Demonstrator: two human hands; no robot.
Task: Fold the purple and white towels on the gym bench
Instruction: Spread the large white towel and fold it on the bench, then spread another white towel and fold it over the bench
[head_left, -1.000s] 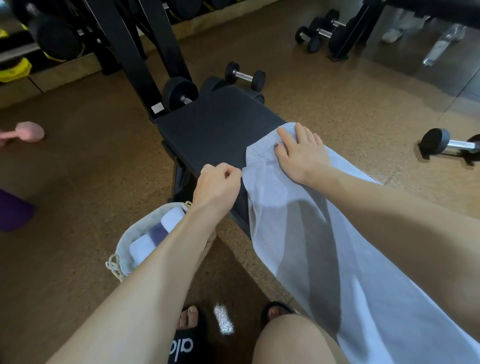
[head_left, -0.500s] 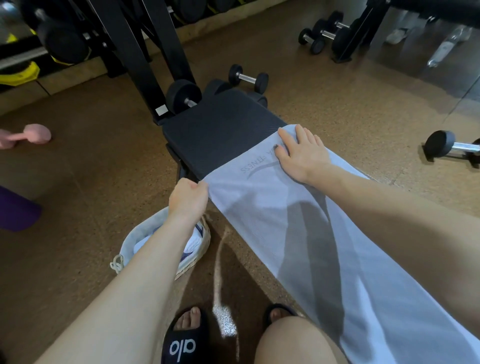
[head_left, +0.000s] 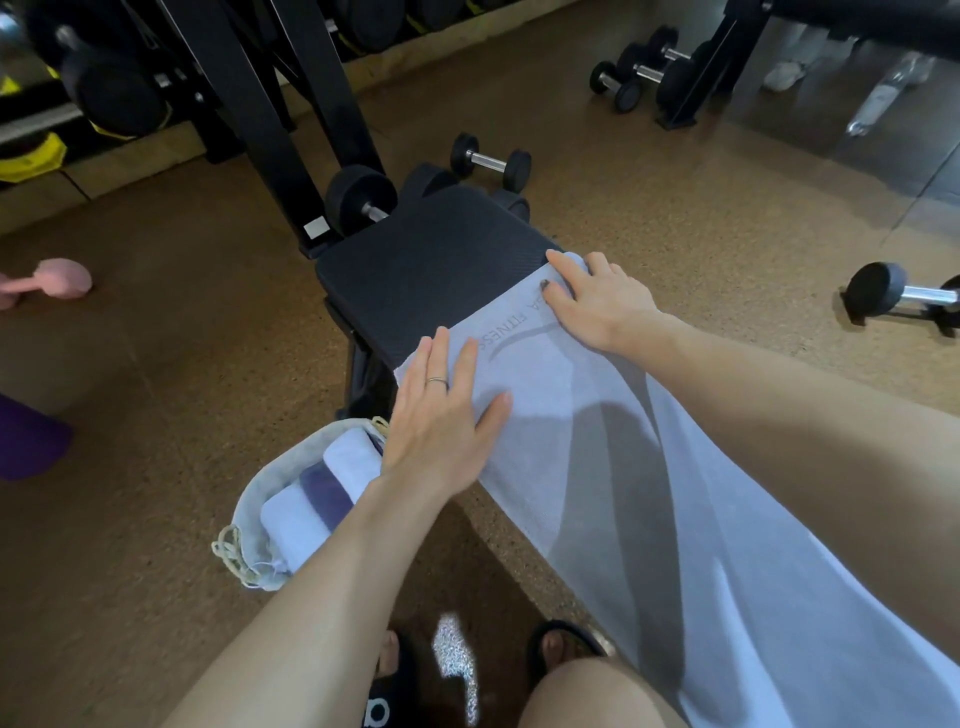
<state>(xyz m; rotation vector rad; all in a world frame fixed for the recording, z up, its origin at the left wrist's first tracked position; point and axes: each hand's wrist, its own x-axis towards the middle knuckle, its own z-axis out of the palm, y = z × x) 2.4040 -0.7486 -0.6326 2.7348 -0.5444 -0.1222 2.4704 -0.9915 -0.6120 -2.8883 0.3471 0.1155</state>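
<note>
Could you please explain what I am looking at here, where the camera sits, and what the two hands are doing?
The camera is worn on a person's head, looking down at their own arms. There is no machine. A pale towel lies spread along a black gym bench. The left hand and the right hand both rest flat on the towel's far end, fingers straight; nothing is gripped. On the floor beside the bench sits a drawstring bag holding rolled towels. Dumbbells lie around on the floor.
</note>
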